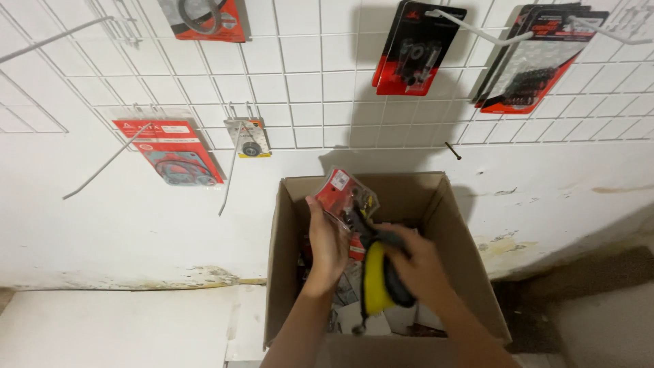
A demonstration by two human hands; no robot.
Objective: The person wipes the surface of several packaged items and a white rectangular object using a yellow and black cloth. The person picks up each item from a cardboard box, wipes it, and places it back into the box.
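— What's the box (449, 232) made of?
— Matt brown cardboard, a bit rough; the packet (344, 194) at its 12 o'clock is glossy clear plastic on red card
— And the yellow thing (375, 279)?
— Smooth plastic, slightly shiny. The grid (306, 75) is white-coated metal wire on a matt, scuffed wall (136, 232)

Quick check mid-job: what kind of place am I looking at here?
Probably a small spare-parts shop or its stockroom. A white wire grid panel on the wall carries hooks with red-and-black carded parts packets, and both hands are lifting similar packets from an open brown cardboard box below it.
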